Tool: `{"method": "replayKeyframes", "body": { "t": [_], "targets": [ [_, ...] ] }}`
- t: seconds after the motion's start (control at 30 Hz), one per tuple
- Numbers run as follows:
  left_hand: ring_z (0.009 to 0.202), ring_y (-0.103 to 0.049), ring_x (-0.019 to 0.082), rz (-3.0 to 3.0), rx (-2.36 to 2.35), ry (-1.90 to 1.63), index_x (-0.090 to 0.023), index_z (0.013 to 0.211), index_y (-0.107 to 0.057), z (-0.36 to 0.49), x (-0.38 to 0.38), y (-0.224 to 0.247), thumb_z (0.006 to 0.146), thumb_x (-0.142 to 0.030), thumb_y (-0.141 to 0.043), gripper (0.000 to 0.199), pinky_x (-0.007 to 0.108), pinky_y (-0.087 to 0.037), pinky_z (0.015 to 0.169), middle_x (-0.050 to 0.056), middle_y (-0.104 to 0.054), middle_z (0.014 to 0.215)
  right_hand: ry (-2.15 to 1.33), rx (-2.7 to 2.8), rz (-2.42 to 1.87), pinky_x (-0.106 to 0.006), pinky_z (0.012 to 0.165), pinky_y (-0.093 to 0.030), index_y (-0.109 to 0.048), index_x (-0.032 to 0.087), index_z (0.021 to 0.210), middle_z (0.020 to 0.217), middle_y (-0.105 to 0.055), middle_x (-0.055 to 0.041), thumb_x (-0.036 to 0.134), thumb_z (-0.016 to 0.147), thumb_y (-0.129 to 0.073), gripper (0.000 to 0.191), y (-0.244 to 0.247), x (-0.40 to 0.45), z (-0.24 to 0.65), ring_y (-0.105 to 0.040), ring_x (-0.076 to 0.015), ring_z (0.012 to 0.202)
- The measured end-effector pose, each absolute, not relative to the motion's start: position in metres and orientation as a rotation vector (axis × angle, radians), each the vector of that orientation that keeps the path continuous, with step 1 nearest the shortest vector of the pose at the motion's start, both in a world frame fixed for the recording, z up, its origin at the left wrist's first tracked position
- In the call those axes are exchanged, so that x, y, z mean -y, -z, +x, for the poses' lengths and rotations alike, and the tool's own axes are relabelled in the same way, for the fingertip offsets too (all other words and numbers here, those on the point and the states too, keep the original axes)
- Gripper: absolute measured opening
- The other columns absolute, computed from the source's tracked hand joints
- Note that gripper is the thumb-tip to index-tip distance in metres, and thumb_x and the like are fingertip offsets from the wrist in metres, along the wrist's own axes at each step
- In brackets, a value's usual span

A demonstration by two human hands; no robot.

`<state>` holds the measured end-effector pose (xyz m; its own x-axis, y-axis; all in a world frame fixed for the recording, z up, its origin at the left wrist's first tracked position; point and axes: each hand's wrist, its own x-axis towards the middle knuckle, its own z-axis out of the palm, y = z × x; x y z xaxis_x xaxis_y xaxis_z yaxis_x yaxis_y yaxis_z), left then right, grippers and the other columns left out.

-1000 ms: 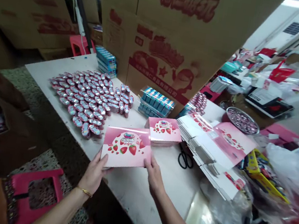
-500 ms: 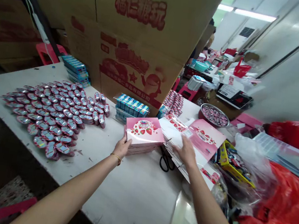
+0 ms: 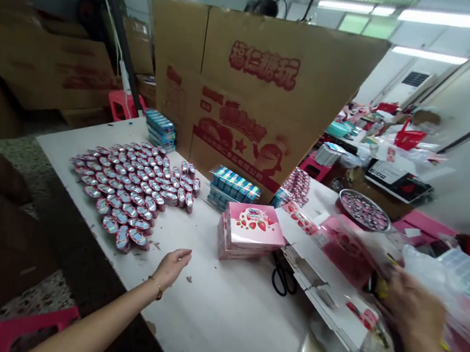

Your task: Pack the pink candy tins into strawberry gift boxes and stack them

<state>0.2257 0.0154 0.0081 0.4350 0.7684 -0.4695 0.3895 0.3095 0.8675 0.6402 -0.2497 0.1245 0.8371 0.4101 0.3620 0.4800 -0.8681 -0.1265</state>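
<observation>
My left hand [image 3: 172, 268] hovers over the white table [image 3: 224, 309], its fingers loosely curled together around nothing visible. Just beyond it are stacked pink boxes with strawberry prints [image 3: 256, 226]. On the far right, my right hand [image 3: 417, 306] is smeared by motion. It appears to grip the edge of a flat pink carton [image 3: 345, 248], also blurred, over a pile of flattened white-backed cartons [image 3: 312, 276]. Black-handled scissors [image 3: 284, 278] lie partly under that pile. Left of the boxes, many small oval pink-rimmed packs [image 3: 128, 183] stand in close rows.
A tall cardboard sheet [image 3: 245, 107] stands behind the blue wrapped packs [image 3: 235, 187]. More blue packs [image 3: 161, 128] are stacked at its left. A metal bowl [image 3: 364, 210] of small pieces and a clear plastic bag [image 3: 432, 276] are at right. A pink stool [image 3: 31, 325] stands below.
My left hand has let go of the pink boxes and drawn back toward the near left. My right hand has swept right from the carton pile, with a blurred carton. The view has shifted.
</observation>
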Motion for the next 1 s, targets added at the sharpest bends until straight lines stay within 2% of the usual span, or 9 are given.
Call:
{"method": "replayKeyframes", "body": {
  "t": [0.17,0.3,0.4,0.5,0.67,0.77,0.83,0.9,1.0],
  "targets": [
    [0.102,-0.055,0.022,1.898,-0.542,-0.625,-0.026,0.107,-0.06,0.208,-0.005,-0.094,0.077,-0.034,-0.055,0.032,0.034,-0.043,0.091,0.006,-0.062,0.109,0.363,0.751,-2.343,-0.038,0.058,-0.044,-0.063,0.028,0.099,0.079,-0.064,-0.0124,0.061,0.078,-0.036,0.047,-0.239,0.22,0.523,-0.059,-0.0254,0.073],
    [0.117,-0.043,0.024,2.31,0.078,-0.86,-0.024,0.126,-0.042,0.19,-0.006,-0.187,0.076,-0.038,-0.057,0.054,0.04,-0.037,0.097,0.009,-0.048,0.128,-0.016,0.675,-2.084,-0.03,0.054,-0.046,-0.065,0.02,0.095,0.076,-0.064,-0.0076,0.056,0.07,-0.054,0.045,-0.264,0.184,0.416,-0.058,-0.0207,0.066],
    [0.122,-0.036,0.026,2.516,0.175,-0.967,-0.018,0.13,-0.033,0.172,-0.016,-0.225,0.075,-0.048,-0.055,0.067,0.043,-0.033,0.098,0.014,-0.04,0.133,-0.413,0.627,-1.944,-0.026,0.047,-0.045,-0.065,0.016,0.09,0.066,-0.062,-0.0042,0.053,0.068,-0.058,0.043,-0.262,0.168,0.35,-0.056,-0.0171,0.056],
    [0.116,-0.04,0.028,2.65,0.038,-0.909,-0.016,0.131,-0.03,0.152,-0.025,-0.235,0.072,-0.052,-0.056,0.074,0.044,-0.034,0.094,0.015,-0.043,0.127,-0.671,0.614,-1.837,-0.022,0.043,-0.042,-0.064,0.014,0.082,0.061,-0.061,-0.0027,0.05,0.07,-0.059,0.038,-0.254,0.156,0.295,-0.054,-0.0144,0.051],
    [0.105,-0.045,0.027,2.616,-0.13,-0.804,-0.019,0.119,-0.043,0.114,-0.032,-0.228,0.064,-0.051,-0.065,0.068,0.044,-0.037,0.088,0.011,-0.049,0.113,-0.824,0.523,-1.658,-0.021,0.039,-0.039,-0.064,0.014,0.077,0.056,-0.059,-0.001,0.05,0.069,-0.061,0.037,-0.235,0.13,0.229,-0.051,-0.0118,0.045],
    [0.119,-0.034,0.034,2.685,-0.113,-0.733,-0.016,0.128,-0.033,0.088,-0.032,-0.219,0.051,-0.064,-0.066,0.096,0.05,-0.031,0.094,0.017,-0.039,0.129,-0.84,0.411,-1.532,-0.022,0.04,-0.041,-0.064,0.015,0.089,0.058,-0.061,-0.0011,0.049,0.069,-0.061,0.04,-0.227,0.112,0.204,-0.051,-0.0118,0.044],
    [0.128,-0.019,0.038,2.803,-0.067,-0.703,-0.013,0.134,-0.024,0.07,-0.028,-0.21,0.051,-0.068,-0.062,0.106,0.056,-0.022,0.098,0.02,-0.028,0.138,-0.863,0.371,-1.459,-0.022,0.041,-0.043,-0.062,0.017,0.099,0.062,-0.063,-0.0014,0.048,0.068,-0.063,0.044,-0.224,0.104,0.192,-0.053,-0.0121,0.045],
    [0.13,-0.011,0.04,2.911,-0.024,-0.683,-0.012,0.136,-0.021,0.052,-0.022,-0.201,0.06,-0.065,-0.056,0.099,0.061,-0.016,0.099,0.02,-0.022,0.142,-0.905,0.361,-1.406,-0.022,0.04,-0.043,-0.058,0.019,0.107,0.068,-0.065,-0.0023,0.046,0.068,-0.063,0.048,-0.222,0.098,0.182,-0.054,-0.0129,0.046],
    [0.13,-0.018,0.037,2.97,-0.037,-0.773,-0.015,0.135,-0.026,0.027,-0.017,-0.186,0.08,-0.038,-0.046,0.064,0.061,-0.018,0.1,0.016,-0.03,0.14,-0.985,0.41,-1.313,-0.025,0.045,-0.047,-0.053,0.02,0.115,0.086,-0.067,-0.0066,0.046,0.073,-0.058,0.05,-0.217,0.091,0.174,-0.06,-0.0168,0.058]
  ]
}}
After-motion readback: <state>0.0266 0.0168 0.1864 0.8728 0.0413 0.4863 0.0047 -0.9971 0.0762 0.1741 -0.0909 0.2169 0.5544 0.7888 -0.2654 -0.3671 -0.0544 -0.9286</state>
